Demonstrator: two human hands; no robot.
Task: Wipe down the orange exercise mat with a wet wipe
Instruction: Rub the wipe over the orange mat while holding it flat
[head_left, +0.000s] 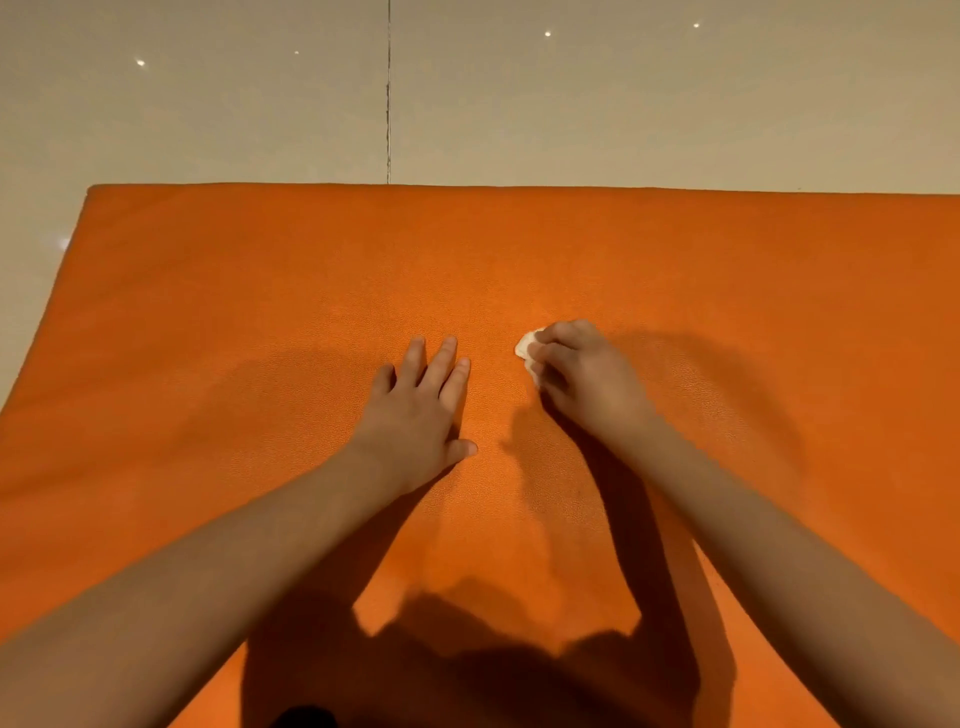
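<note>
- At the far left, the pale tiled floor (47, 291) shows beside the short end of the orange exercise mat (208, 312). From that end the mat's long axis runs rightwards and passes out of view at the right edge. Its far long edge lies straight across the scene.
- Our left hand (415, 410) rests palm-down on the mat just left of centre. The fingers are straight and spread, pointing away from us, and it holds nothing. We judge that it is bracing us and steadying the mat.
- Just right of it, a small gap of bare mat apart, lies the wet wipe (524, 349). It is bunched small and pressed onto the mat, and only a white corner shows at the left of the knuckles.
- Our right hand (587, 376) is curled over the wipe and grips it against the surface, knuckles up.
- Right of that hand the mat stretches on, well beyond our reach as we sit now. This is the relation the next stroke turns on: the longest run of mat lies to the right of the wipe, along the long axis, and the right hand is the nearer one to it.
- We cannot tell from the surface which parts are already wiped.
- Beyond the far edge, a dark grout line (388, 104) splits the floor.
</note>
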